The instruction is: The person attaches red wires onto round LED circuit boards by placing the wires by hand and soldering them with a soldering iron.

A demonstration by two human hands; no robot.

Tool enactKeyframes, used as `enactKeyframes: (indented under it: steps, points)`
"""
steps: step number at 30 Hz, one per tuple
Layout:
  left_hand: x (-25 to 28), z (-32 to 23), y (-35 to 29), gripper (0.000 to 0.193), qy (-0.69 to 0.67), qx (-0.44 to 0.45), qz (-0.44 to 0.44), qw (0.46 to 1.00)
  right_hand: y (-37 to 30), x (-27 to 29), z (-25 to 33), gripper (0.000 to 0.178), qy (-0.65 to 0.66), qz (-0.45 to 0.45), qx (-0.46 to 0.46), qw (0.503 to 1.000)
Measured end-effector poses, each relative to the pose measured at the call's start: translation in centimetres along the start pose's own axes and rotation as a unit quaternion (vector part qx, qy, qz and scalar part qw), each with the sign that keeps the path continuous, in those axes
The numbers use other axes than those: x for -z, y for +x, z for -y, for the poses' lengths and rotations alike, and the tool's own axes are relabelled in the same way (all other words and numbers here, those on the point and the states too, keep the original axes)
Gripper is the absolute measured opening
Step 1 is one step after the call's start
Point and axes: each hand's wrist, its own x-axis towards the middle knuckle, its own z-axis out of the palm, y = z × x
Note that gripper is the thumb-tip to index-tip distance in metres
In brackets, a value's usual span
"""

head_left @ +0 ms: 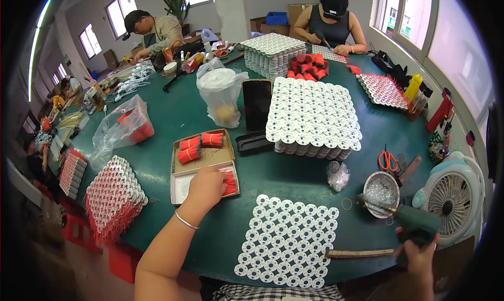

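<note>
My left hand [206,186] reaches into a shallow cardboard box [184,183] and closes on a bundle of thin red wires [229,181] at its right side. A bracelet sits on that wrist. My right hand [420,254] grips a dark green electric screwdriver [404,217], its tip pointing left toward a round metal bowl [381,188] of small silver parts. Between my hands lies a flat sheet of white round discs [287,240] set in rows, with a narrow wooden strip [359,253] along its right side.
A second box [203,146] holds more red wire bundles. Tall stacks of white discs [313,117], a wired stack [113,198], plastic bags [220,93], orange scissors [387,160] and a small fan [454,196] stand on the green table [294,177]. Other people work at the far side.
</note>
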Motion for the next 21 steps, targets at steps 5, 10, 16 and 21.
enactKeyframes:
  steps: [5,10,16,21]
  points:
    - [-0.2,-0.9,0.3,0.008,0.033,0.007,-0.006,0.999,-1.3,-4.4,-3.6,0.048,0.121,-0.029,-0.063,0.990]
    - [-0.8,-0.4,-0.1,0.010,0.016,0.008,-0.031,0.999,-1.6,-5.9,-4.7,0.056,0.166,-0.004,-0.065,0.984]
    - [-0.2,-0.5,-0.5,0.013,-0.015,-0.061,-0.108,0.992,-1.7,-6.8,-5.0,0.057,0.191,-0.019,-0.047,0.980]
    - [-0.2,-3.1,-3.4,0.010,-0.252,0.013,-0.120,0.960,-1.9,-7.9,-5.3,0.058,0.223,-0.016,-0.056,0.973]
